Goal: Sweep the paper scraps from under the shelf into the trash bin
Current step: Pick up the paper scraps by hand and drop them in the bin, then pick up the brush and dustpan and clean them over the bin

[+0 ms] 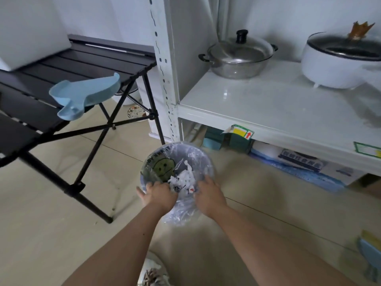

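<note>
Both hands grip the near rim of the bin (156,159), which stands on the floor (61,203) just in front of the shelf (257,104). The left hand (159,196) has its fingers (149,185) curled over the rim and closed on the clear liner (181,215). The right hand (209,196) lies on the rim just beside it, fingers (203,180) bent down onto the liner; how tightly they close I cannot tell. Between the two hands, inside the bin, lie the white scraps (183,178).

On the left a black folding worktop (78,62) carries a blue dustpan (86,93) at its front edge, the handle hanging over. The shelf bears a steel pot (237,56) near its back left corner and a white cooker (342,60) at the right. Boxes (299,164) fill the space under the shelf, just behind the bin. A blue brush (370,254) lies on the floor at the far right, blurred.
</note>
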Demonstrator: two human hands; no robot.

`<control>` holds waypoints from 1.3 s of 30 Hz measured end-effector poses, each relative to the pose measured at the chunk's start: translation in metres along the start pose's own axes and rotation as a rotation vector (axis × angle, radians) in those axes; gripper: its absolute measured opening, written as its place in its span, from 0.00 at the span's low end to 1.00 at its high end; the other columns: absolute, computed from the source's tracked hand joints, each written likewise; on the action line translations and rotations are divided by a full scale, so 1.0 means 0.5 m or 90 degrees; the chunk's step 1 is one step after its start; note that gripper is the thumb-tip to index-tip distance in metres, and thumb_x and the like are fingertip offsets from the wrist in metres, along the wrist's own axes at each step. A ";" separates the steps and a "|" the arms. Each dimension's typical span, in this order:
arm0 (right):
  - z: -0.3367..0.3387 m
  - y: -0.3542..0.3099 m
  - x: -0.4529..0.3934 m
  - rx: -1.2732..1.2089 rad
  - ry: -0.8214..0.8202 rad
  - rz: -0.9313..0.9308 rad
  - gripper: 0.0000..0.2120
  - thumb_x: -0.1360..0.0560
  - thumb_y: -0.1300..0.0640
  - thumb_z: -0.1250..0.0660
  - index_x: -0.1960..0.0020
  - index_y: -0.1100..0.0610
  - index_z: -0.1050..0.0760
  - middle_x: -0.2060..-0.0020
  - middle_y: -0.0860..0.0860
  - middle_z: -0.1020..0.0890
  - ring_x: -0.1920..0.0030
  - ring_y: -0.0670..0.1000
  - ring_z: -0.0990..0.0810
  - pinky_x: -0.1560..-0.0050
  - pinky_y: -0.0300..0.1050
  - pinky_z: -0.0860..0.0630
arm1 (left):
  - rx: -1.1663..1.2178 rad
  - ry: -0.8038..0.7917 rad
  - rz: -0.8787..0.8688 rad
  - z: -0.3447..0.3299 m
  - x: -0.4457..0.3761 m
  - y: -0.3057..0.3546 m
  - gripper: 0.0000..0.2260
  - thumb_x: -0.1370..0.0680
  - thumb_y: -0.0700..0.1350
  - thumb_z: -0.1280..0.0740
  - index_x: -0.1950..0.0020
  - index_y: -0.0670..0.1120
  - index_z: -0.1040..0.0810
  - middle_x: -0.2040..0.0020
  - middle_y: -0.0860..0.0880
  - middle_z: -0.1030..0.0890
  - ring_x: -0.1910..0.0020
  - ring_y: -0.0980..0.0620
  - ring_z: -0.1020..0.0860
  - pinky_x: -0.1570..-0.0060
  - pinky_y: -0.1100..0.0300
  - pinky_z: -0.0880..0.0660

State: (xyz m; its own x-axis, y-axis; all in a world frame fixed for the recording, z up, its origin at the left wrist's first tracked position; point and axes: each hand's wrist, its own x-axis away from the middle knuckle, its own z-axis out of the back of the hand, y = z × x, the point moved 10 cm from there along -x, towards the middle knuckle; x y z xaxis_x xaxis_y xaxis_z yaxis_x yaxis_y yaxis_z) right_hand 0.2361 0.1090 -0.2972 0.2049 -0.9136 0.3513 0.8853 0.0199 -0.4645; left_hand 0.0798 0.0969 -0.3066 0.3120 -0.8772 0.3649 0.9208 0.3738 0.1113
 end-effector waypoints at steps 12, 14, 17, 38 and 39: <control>0.180 0.118 0.075 -0.003 0.155 -0.034 0.24 0.23 0.47 0.52 0.33 0.55 0.32 0.35 0.54 0.29 0.33 0.57 0.31 0.32 0.50 0.35 | 0.016 0.071 -0.157 0.060 0.076 0.272 0.22 0.20 0.57 0.48 0.32 0.49 0.29 0.28 0.47 0.32 0.25 0.45 0.42 0.28 0.34 0.59; 0.206 0.162 0.090 -0.003 0.170 -0.066 0.20 0.21 0.49 0.48 0.33 0.55 0.32 0.33 0.54 0.29 0.34 0.58 0.31 0.34 0.49 0.34 | -0.010 0.063 -0.187 0.052 0.092 0.326 0.23 0.20 0.59 0.48 0.33 0.48 0.28 0.29 0.46 0.30 0.26 0.45 0.41 0.28 0.34 0.58; 0.253 0.253 0.125 -0.011 0.198 -0.110 0.18 0.19 0.52 0.47 0.31 0.54 0.33 0.30 0.54 0.32 0.31 0.58 0.33 0.33 0.50 0.34 | -0.023 0.037 -0.251 0.027 0.132 0.444 0.21 0.20 0.58 0.49 0.34 0.49 0.28 0.30 0.48 0.30 0.27 0.45 0.40 0.28 0.33 0.55; 0.370 0.880 0.395 -0.111 0.306 -0.409 0.22 0.19 0.52 0.48 0.26 0.54 0.39 0.27 0.53 0.36 0.30 0.58 0.35 0.32 0.50 0.35 | -0.105 -0.064 -0.512 -0.248 0.401 1.032 0.25 0.20 0.60 0.50 0.26 0.50 0.36 0.26 0.47 0.34 0.25 0.45 0.43 0.28 0.36 0.58; 0.357 0.903 0.397 -0.126 0.305 -0.423 0.22 0.20 0.51 0.47 0.26 0.54 0.38 0.27 0.53 0.35 0.30 0.58 0.35 0.33 0.50 0.35 | -0.103 -0.073 -0.517 -0.268 0.402 1.042 0.24 0.20 0.59 0.49 0.27 0.50 0.36 0.26 0.47 0.34 0.25 0.46 0.42 0.28 0.36 0.58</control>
State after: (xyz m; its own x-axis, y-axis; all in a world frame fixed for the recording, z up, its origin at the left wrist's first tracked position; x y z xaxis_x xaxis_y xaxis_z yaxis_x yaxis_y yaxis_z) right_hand 0.7509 0.0093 -0.2920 -0.5717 -0.7844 0.2405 0.6603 -0.6139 -0.4326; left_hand 0.6536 0.0750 -0.2993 -0.4815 -0.8155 0.3212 0.8736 -0.4172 0.2504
